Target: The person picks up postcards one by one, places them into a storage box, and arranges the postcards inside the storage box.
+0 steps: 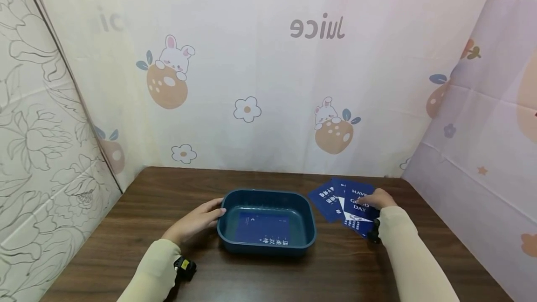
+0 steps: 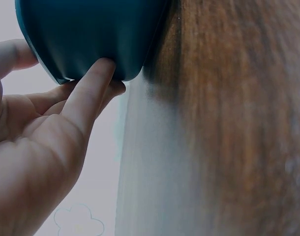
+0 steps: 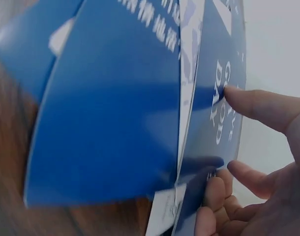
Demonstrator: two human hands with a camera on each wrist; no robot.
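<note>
A dark teal plastic tray sits on the table, with a blue printed card lying flat inside. My left hand holds its left end, thumb at the rim and fingers against the outer wall; in the left wrist view those fingers press under the wall's curve. To the right lies a fan of blue cards with white lettering. On the top one, a "HAVE A GOOD DAY" card, rest the fingertips of my right hand. In the right wrist view, two fingertips stand apart on that card while other fingers bend near its edge.
The dark wooden table ends at a printed curtain behind. Another curtain hangs at the right, and a flower-patterned panel stands at the left. Each wrist wears a small black device, such as the left camera.
</note>
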